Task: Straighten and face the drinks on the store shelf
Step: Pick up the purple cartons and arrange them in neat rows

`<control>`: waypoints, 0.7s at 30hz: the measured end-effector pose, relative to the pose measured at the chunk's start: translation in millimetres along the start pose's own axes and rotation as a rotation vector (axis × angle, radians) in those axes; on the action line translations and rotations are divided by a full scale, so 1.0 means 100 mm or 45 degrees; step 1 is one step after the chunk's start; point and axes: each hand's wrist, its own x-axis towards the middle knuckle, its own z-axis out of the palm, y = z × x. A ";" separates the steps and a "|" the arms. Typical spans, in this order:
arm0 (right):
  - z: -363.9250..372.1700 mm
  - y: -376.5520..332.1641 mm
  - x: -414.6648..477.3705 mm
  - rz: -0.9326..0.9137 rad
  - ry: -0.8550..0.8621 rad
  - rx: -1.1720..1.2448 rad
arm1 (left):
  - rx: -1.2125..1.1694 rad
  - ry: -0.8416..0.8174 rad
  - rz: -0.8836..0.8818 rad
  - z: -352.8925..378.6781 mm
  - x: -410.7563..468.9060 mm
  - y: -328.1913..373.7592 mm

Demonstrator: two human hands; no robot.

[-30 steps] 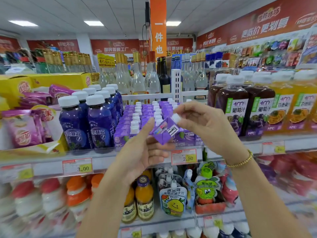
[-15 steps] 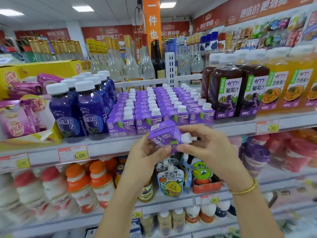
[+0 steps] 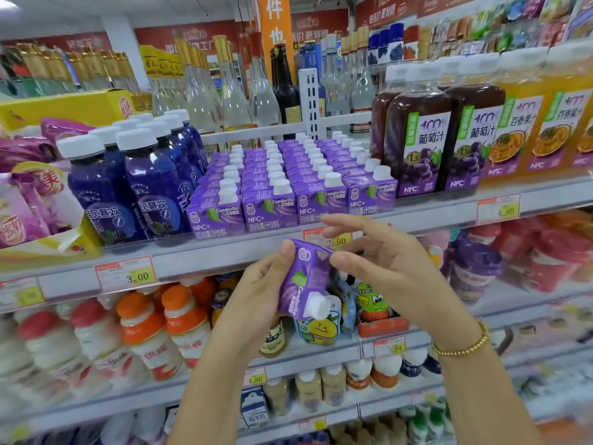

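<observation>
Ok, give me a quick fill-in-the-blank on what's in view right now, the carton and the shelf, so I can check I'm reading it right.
1. The left hand grips a purple carton whose white cap points ____.
2. The shelved cartons stand ____ across in the front row.
3. Left of them stand ____ bottles with white caps.
4. The price tag under those bottles reads ____.

Missing words: down; four; blue; 3.00
</observation>
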 end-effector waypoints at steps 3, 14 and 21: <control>-0.01 0.05 0.00 -0.022 0.057 0.001 | 0.046 -0.087 -0.169 0.02 -0.01 -0.04; -0.43 1.04 -0.78 0.687 0.274 0.335 | -0.149 -0.255 -0.596 0.62 0.16 -0.92; -0.64 2.45 -2.04 1.157 0.246 0.234 | -0.007 -0.257 -0.879 1.44 0.16 -2.43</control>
